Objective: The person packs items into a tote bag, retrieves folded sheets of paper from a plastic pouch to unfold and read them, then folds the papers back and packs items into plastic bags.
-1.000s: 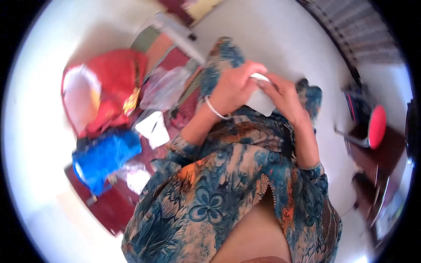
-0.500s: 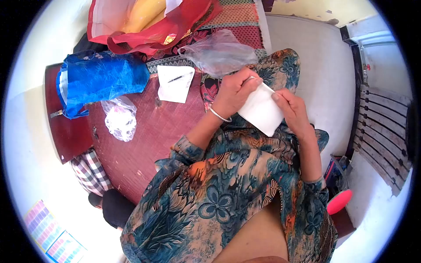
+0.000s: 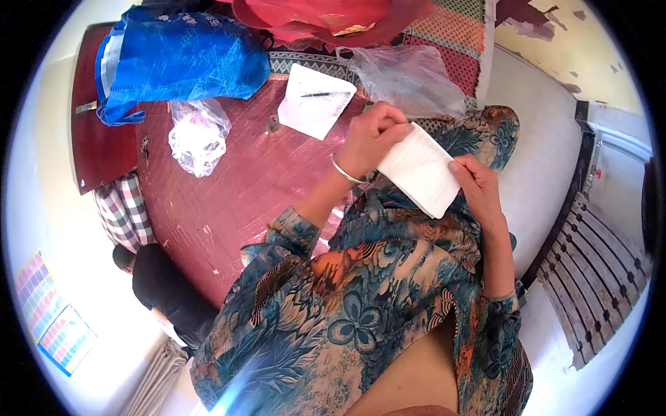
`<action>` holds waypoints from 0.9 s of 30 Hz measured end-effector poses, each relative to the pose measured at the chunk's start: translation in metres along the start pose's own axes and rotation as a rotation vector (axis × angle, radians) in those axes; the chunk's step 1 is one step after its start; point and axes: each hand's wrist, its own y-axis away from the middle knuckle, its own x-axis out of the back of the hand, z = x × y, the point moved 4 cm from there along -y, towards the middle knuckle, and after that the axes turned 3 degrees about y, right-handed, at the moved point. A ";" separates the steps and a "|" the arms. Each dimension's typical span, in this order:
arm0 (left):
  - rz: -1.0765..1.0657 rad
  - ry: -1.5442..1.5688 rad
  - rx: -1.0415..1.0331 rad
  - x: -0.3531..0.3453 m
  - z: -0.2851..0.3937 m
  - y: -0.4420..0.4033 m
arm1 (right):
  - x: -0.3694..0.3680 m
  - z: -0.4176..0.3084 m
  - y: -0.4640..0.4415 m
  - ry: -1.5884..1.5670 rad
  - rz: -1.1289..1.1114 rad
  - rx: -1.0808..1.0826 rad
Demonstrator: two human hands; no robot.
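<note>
Above my lap I hold a small pad of white lined paper [image 3: 422, 170] between both hands, tilted, with its ruled face toward me. My left hand [image 3: 374, 139], with a silver bangle at the wrist, is closed at the upper left corner of the pad, fingers curled in a pinch. On the right edge, my right hand [image 3: 479, 186] grips the pad with the thumb on top; its other fingers are mostly hidden behind. Beyond my left hand lie a folded white sheet [image 3: 312, 118] with a dark pen [image 3: 316, 94] on it, and a clear plastic bag [image 3: 416, 80].
On the reddish surface [image 3: 215, 229] rest a blue bag [image 3: 187, 59] and a knotted white plastic bag [image 3: 199, 137]. A red bag [image 3: 326, 17] stands at the far edge on a patterned cloth [image 3: 451, 28]. At lower left is a person in dark clothing [image 3: 163, 284].
The pad's face went from blank white to ruled lines. My view shifted, so the bags and sheet sit higher and farther right. Both hands still grip the pad.
</note>
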 end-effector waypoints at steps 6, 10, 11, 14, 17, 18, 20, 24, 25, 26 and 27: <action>0.525 -0.352 -0.192 0.125 -0.047 -0.020 | 0.010 0.029 -0.006 -0.098 0.178 -0.094; 0.450 -0.989 -0.304 0.174 -0.064 -0.038 | 0.010 0.031 -0.008 -0.176 0.198 -0.085; 0.402 -1.138 -0.278 0.178 -0.069 -0.043 | 0.010 0.030 -0.008 -0.186 0.201 -0.081; 0.224 -0.864 0.137 0.192 -0.096 -0.059 | 0.008 0.030 -0.011 -0.134 0.206 -0.105; 0.165 -0.925 0.184 0.193 -0.112 -0.060 | 0.009 0.025 -0.012 -0.103 0.217 -0.114; 0.131 -0.920 0.215 0.193 -0.121 -0.060 | 0.009 0.024 -0.013 -0.115 0.214 -0.111; 0.170 -0.653 0.022 0.183 -0.142 -0.059 | 0.010 0.034 -0.007 -0.148 0.233 -0.095; 0.122 -0.243 0.198 0.151 -0.105 -0.030 | 0.011 0.032 -0.005 -0.156 0.247 -0.125; 0.150 -0.226 0.190 0.142 -0.087 -0.021 | 0.010 0.033 -0.005 -0.181 0.251 -0.124; 0.180 -0.210 0.181 0.138 -0.080 -0.017 | 0.010 0.034 -0.006 -0.207 0.253 -0.121; 0.192 -0.126 0.192 0.143 -0.093 -0.015 | 0.010 0.036 -0.006 -0.212 0.249 -0.121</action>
